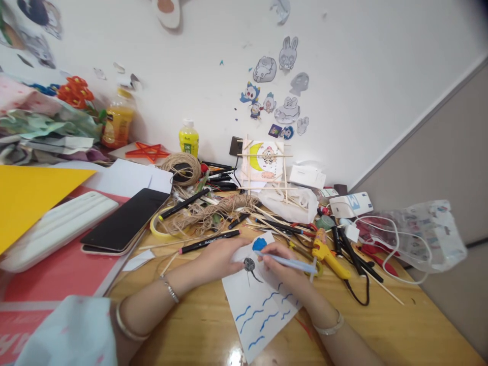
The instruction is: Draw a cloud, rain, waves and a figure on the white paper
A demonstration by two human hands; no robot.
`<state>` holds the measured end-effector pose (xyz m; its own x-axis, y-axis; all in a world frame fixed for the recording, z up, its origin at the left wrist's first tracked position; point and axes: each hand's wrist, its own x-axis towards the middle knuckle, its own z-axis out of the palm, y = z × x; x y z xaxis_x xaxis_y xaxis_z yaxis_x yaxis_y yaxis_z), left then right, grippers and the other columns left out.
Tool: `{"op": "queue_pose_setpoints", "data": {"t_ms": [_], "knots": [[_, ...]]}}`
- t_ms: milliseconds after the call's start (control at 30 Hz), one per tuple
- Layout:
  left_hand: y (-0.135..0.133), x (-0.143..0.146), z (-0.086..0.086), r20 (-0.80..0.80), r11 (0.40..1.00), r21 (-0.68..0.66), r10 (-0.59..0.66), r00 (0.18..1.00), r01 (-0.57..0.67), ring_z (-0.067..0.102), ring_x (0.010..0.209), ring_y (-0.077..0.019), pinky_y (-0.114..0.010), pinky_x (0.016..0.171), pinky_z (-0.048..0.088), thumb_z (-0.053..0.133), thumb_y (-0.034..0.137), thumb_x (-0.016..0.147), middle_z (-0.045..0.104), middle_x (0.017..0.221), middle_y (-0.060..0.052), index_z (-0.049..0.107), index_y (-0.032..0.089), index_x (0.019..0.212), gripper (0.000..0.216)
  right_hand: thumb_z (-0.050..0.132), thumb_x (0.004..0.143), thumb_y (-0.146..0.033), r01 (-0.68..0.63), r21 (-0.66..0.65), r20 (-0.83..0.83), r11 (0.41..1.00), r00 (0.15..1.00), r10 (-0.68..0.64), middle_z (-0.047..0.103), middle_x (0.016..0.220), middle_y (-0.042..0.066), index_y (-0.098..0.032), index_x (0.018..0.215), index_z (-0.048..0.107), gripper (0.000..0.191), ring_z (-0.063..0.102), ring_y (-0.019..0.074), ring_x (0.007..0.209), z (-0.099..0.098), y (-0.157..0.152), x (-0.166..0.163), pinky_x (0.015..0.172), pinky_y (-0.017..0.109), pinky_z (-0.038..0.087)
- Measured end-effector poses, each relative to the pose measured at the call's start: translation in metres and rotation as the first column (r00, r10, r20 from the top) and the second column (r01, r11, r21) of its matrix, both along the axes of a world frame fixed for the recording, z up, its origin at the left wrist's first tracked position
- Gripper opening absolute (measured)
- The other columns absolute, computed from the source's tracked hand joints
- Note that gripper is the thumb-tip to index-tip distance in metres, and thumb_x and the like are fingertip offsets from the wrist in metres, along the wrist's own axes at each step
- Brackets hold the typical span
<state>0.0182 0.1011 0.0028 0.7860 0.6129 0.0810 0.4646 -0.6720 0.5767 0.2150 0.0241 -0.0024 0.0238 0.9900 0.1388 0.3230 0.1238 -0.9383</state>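
A white sheet of paper point(263, 310) lies on the wooden table point(198, 325), with blue wavy lines, a blue blob and a dark round shape drawn on it. My right hand point(284, 272) is closed around a light blue pen point(287, 263), its tip near the blue blob. Fingers flat, my left hand point(219, 259) rests on the paper's upper left edge. Both wrists wear bracelets.
A yellow glue gun point(330, 256) lies right of my hand, among black markers point(209, 241), wooden sticks and twine point(183, 168). A black tablet point(124, 221) and white case point(57, 226) lie left. A stick frame with a drawing point(263, 162) stands by the wall.
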Motion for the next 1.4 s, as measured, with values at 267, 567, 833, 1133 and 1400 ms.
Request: {"op": "queue_pose_setpoints", "data": {"t_ms": [267,567,833,1133,1400], "knots": [[0.000,0.001,0.000,-0.045,1.000,0.013,0.007,0.999,-0.006,0.060,0.112,-0.0246,-0.031,0.093,0.045,0.058,0.024,0.079,0.064,0.125,-0.001,0.055,0.028,0.126,0.047,0.053,0.082,-0.040,-0.026,0.013,0.252,1.000,0.967,0.021,0.043,0.047,-0.004,-0.021,0.050,0.042,0.039,0.042,0.0126,0.050,-0.012,0.007,0.003,0.050,0.026,0.032],[0.000,0.001,0.001,-0.064,1.000,0.014,0.013,0.998,-0.012,0.060,0.112,-0.0250,-0.032,0.093,0.045,0.059,0.024,0.079,0.063,0.126,-0.003,0.054,0.026,0.128,0.049,0.049,0.085,-0.039,-0.054,0.006,0.241,0.999,0.969,0.051,0.047,0.050,-0.003,-0.021,0.051,0.042,0.039,0.045,0.0129,0.052,-0.008,0.005,0.001,0.054,0.027,0.034],[0.000,0.001,0.001,-0.077,1.000,0.019,0.013,0.997,-0.012,0.060,0.113,-0.0257,-0.033,0.095,0.044,0.059,0.024,0.079,0.062,0.128,-0.004,0.053,0.026,0.129,0.050,0.050,0.085,-0.043,-0.045,0.001,0.222,0.999,0.974,0.044,0.046,0.047,-0.003,-0.021,0.050,0.043,0.042,0.044,0.0129,0.050,-0.008,0.005,0.002,0.052,0.026,0.034],[-0.002,0.000,0.004,-0.068,1.000,0.016,0.007,0.998,-0.006,0.058,0.116,-0.0235,-0.031,0.097,0.043,0.057,0.026,0.081,0.061,0.130,-0.004,0.053,0.024,0.128,0.047,0.050,0.085,-0.041,-0.041,0.045,0.248,0.998,0.968,0.029,0.044,0.048,-0.004,-0.021,0.050,0.041,0.041,0.043,0.0130,0.052,-0.010,0.005,0.002,0.052,0.026,0.033],[-0.003,0.000,0.008,-0.069,1.000,0.001,0.000,0.998,0.000,0.058,0.115,-0.0237,-0.030,0.096,0.043,0.055,0.023,0.080,0.061,0.129,-0.002,0.055,0.026,0.126,0.046,0.050,0.087,-0.039,-0.058,0.046,0.269,0.997,0.962,0.043,0.046,0.048,-0.003,-0.021,0.050,0.044,0.042,0.046,0.0134,0.053,-0.009,0.004,0.004,0.053,0.027,0.034]]}}
